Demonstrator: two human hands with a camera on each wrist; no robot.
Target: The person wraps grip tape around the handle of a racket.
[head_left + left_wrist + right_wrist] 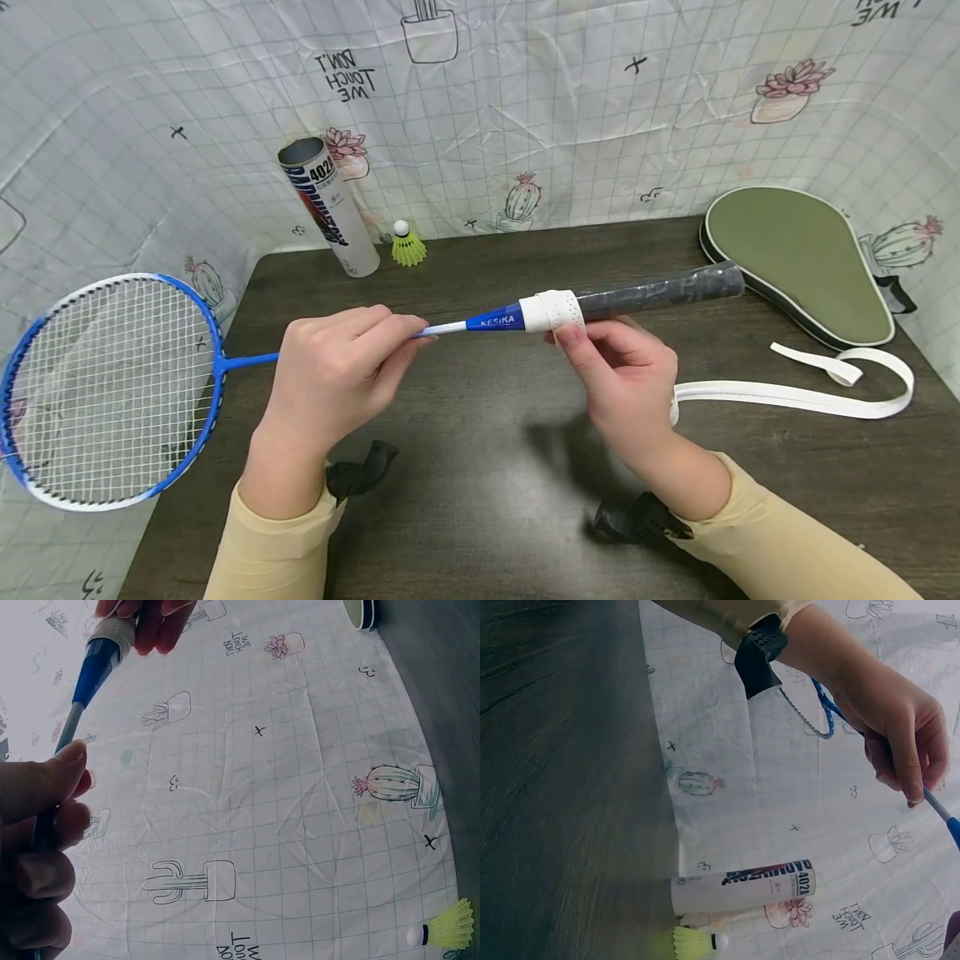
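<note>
Above the middle of the dark table (480, 500), the badminton racket (225, 362) hangs level between both hands, its long axis running almost straight left to right, head out past the table's left edge and handle tilting slightly up toward the right. The left hand (330, 379) has its fingers curled round the thin shaft, thumb and fingertips pinching it just short of the blue cone; the left wrist view shows that same pinch from below. The right hand (618, 375) sits under the top of the handle, fingers curled up against the white grip tape (552, 310) where its first turns are wound on, right beside the blue cone. From there the loose tail of the tape (795, 396) trails off to the right across the table, lying flat and looping back near the green racket cover (798, 258). So the bare dark handle (660, 292) stretches away to the right of the right hand's fingers, the nearer hand to it by far. At the back, a shuttlecock tube (330, 208) leans against the cloth backdrop with a yellow shuttlecock (407, 246) just beside it.
</note>
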